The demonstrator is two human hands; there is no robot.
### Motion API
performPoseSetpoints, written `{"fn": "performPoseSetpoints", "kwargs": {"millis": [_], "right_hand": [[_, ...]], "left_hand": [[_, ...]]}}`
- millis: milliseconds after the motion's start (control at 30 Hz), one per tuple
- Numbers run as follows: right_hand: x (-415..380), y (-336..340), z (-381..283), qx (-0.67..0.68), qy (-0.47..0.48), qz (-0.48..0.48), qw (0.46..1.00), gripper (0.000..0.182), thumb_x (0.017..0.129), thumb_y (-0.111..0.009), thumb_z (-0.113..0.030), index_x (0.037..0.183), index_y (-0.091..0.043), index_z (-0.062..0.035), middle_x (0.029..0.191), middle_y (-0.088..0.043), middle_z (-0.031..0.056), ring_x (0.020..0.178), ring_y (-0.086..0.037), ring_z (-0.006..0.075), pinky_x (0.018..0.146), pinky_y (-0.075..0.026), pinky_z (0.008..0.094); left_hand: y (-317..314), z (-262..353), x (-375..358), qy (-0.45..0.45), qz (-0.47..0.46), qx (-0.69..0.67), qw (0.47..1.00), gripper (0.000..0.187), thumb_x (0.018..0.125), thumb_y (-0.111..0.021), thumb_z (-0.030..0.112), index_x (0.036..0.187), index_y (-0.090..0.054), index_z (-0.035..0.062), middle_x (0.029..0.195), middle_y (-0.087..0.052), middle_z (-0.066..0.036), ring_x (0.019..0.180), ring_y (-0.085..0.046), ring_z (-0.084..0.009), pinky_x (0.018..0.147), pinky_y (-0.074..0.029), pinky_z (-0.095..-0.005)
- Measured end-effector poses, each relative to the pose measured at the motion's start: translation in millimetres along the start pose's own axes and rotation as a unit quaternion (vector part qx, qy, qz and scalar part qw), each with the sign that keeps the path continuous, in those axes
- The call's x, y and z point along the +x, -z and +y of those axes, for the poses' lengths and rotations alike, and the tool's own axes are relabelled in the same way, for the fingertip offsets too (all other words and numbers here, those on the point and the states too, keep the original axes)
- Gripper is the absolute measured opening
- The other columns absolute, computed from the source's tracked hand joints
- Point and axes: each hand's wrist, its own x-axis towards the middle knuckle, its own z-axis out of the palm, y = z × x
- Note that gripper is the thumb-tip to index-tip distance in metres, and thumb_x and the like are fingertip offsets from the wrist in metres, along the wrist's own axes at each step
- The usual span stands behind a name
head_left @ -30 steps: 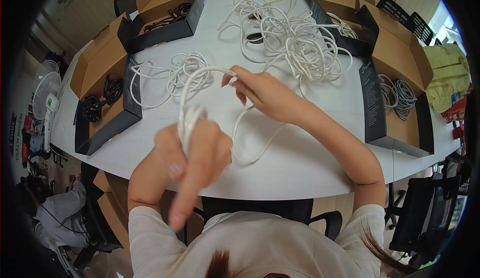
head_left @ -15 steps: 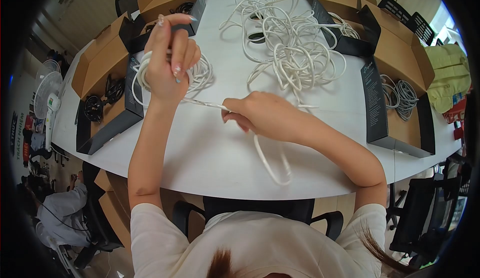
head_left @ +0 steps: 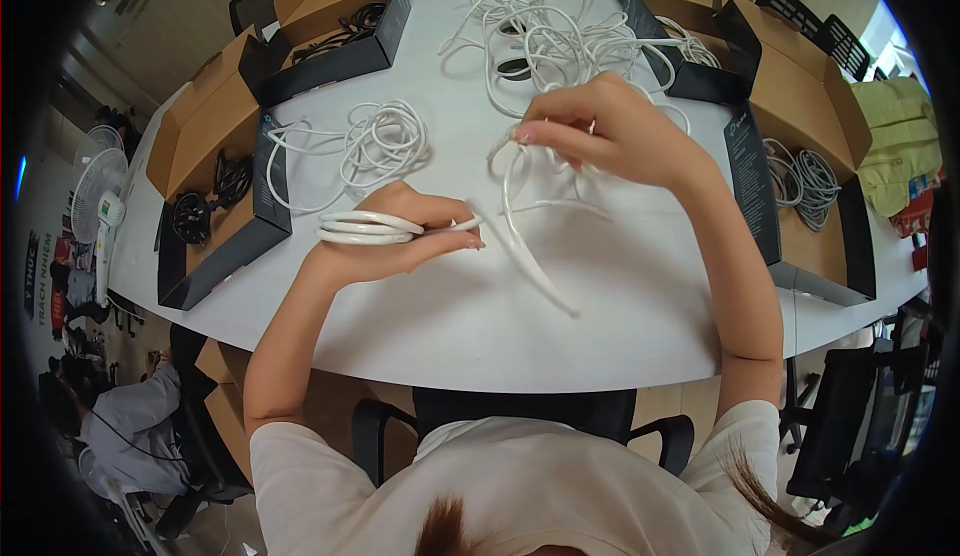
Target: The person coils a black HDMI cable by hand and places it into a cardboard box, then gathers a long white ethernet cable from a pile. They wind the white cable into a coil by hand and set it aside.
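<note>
Several loops of white cable (head_left: 365, 228) are wound around my left hand (head_left: 405, 256), with fingers and thumb closed on a strand at their tips. My right hand (head_left: 625, 136), up and to the right, pinches a white cable strand (head_left: 515, 221) between thumb and fingertips. That strand hangs in a curve toward the near side, between my hands. Behind my right hand lies a large tangle of white cable (head_left: 540, 41), partly hidden by the hand. Beyond my left hand, a loose bundle of white cable (head_left: 390, 146) rests on the table.
Open boxes line the white table (head_left: 480, 341): a left box (head_left: 220, 241) and back left box (head_left: 330, 61) hold black cables. The right box (head_left: 800, 216) holds a grey cable coil (head_left: 805, 191); the back right box (head_left: 710, 81) holds white cable. A person (head_left: 135, 416) sits at left.
My left hand has come down toward me and turned, with the loops now plainly visible around it. My right hand has moved away from me and to the right, toward the tangle.
</note>
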Motion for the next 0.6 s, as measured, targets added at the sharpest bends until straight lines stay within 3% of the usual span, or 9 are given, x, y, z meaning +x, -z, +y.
{"fn": "performPoseSetpoints", "kwargs": {"millis": [67,100,200,300,400,433,600], "right_hand": [[1,2,2,0.057,-0.038,0.024,0.997,0.021,0.088,-0.058,-0.024,0.089,-0.066,-0.0047,0.064,-0.061,0.0060,0.053,-0.053,0.0142,0.050,-0.038,0.0284],[3,0,5,0.014,0.012,0.065,0.998,0.023,0.089,-0.056,-0.024,0.096,-0.064,-0.0040,0.075,-0.065,0.0066,0.062,-0.057,0.0136,0.055,-0.041,0.0271],[2,1,0,0.039,0.048,0.081,0.995,0.025,0.091,-0.053,-0.025,0.098,-0.063,-0.0033,0.083,-0.066,0.0074,0.070,-0.061,0.0155,0.061,-0.043,0.0263],[1,-6,-2,0.043,0.023,0.105,0.993,0.028,0.090,-0.054,-0.028,0.097,-0.064,-0.0024,0.080,-0.067,0.0068,0.070,-0.061,0.0165,0.064,-0.045,0.0269],[0,-3,-18,0.034,-0.062,0.003,0.998,0.029,0.088,-0.056,-0.029,0.094,-0.064,-0.0015,0.073,-0.066,0.0064,0.066,-0.061,0.0172,0.067,-0.047,0.0282],[0,-10,-13,0.067,-0.042,0.006,0.997,0.025,0.086,-0.061,-0.025,0.092,-0.065,-0.0012,0.067,-0.064,0.0062,0.062,-0.060,0.0166,0.064,-0.046,0.0281],[0,-13,-13,0.055,-0.040,-0.021,0.997,0.017,0.084,-0.063,-0.016,0.091,-0.064,-0.0005,0.064,-0.062,0.0053,0.058,-0.057,0.0137,0.059,-0.045,0.0255]], "left_hand": [[2,1,-3,0.063,0.031,-0.030,0.997,0.024,0.089,-0.054,0.028,0.090,-0.067,0.0074,0.053,-0.052,-0.003,0.046,-0.047,-0.0098,0.046,-0.035,-0.0276],[4,2,-5,0.093,0.046,-0.044,0.994,0.023,0.089,-0.054,0.027,0.091,-0.067,0.0077,0.052,-0.050,-0.002,0.045,-0.046,-0.0096,0.046,-0.034,-0.0277],[0,3,-5,0.088,0.101,-0.072,0.988,0.023,0.091,-0.053,0.027,0.093,-0.067,0.0083,0.049,-0.045,0.000,0.042,-0.041,-0.0079,0.045,-0.033,-0.0267],[-1,4,-4,0.124,0.124,-0.138,0.975,0.025,0.093,-0.050,0.027,0.095,-0.066,0.0090,0.047,-0.042,0.001,0.040,-0.039,-0.0058,0.043,-0.032,-0.0253],[-1,-3,-2,0.112,0.160,-0.185,0.963,0.026,0.094,-0.047,0.027,0.096,-0.066,0.0097,0.046,-0.040,0.003,0.038,-0.036,-0.0050,0.041,-0.031,-0.0241],[0,-2,-1,0.114,0.169,-0.185,0.961,0.027,0.095,-0.046,0.028,0.096,-0.066,0.0094,0.045,-0.039,0.003,0.038,-0.036,-0.0048,0.040,-0.030,-0.0235],[-3,-4,6,0.161,0.210,-0.176,0.948,0.027,0.094,-0.048,0.028,0.099,-0.065,0.0081,0.048,-0.042,0.001,0.040,-0.039,-0.0060,0.040,-0.031,-0.0244]]}}
